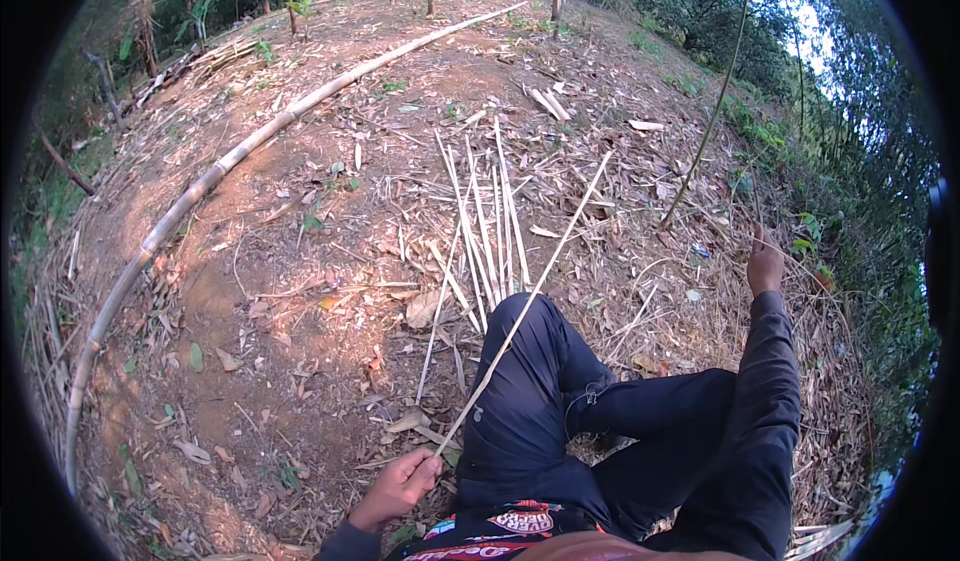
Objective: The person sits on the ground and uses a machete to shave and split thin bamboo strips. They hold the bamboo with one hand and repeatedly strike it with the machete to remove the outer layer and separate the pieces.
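Person seated on bare dirt, dark trousers, one knee [530, 311] bent up; left hand [400, 486] low in frame, fingers clamped round the near end of a thin bamboo strip [525, 301]; strip runs up and right from that fist, crosses over the raised knee, far tip ends out among the dry litter; right hand [765, 266] raised out to the right on a dark sleeve, well apart from the left; it seems closed on a thin green stem [712, 111] that rises steeply toward the trees, grip too small to tell for sure; bundle of split bamboo strips [485, 221] lies on the ground just beyond the knee, fanned roughly parallel; long bamboo pole [215, 176] lies across the ground to the left, curving with the lens from lower left to the top centre; ground [290, 291] reddish soil with dry leaves and slivers; green brush at right edge.
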### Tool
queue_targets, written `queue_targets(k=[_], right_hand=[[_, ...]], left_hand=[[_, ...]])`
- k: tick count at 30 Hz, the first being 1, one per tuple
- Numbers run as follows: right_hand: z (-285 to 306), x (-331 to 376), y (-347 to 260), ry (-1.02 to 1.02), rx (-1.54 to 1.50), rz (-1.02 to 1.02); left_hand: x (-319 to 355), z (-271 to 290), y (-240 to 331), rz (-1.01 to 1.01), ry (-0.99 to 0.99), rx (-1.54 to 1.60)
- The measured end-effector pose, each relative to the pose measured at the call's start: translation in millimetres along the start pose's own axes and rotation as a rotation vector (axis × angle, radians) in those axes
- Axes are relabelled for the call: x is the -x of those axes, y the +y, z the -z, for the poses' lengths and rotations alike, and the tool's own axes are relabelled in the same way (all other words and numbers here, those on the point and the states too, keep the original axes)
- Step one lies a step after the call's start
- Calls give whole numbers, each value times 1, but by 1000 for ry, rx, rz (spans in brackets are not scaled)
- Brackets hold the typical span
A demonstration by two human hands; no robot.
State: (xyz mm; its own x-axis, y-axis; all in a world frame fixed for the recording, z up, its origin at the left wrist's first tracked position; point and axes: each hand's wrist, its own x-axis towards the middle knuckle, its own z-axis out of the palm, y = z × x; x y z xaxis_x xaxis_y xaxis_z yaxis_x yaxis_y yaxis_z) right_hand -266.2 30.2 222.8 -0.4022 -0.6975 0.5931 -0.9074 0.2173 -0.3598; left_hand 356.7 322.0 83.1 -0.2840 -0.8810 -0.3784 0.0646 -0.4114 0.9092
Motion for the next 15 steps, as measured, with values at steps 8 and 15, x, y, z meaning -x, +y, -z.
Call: queue_targets(k=[8, 15], right_hand=[[60, 38, -131, -384, -77, 37], [79, 83, -166, 146, -299, 511]], left_hand=[[-79, -71, 81, 31, -360, 251], [-115, -138, 131, -85, -573, 300]])
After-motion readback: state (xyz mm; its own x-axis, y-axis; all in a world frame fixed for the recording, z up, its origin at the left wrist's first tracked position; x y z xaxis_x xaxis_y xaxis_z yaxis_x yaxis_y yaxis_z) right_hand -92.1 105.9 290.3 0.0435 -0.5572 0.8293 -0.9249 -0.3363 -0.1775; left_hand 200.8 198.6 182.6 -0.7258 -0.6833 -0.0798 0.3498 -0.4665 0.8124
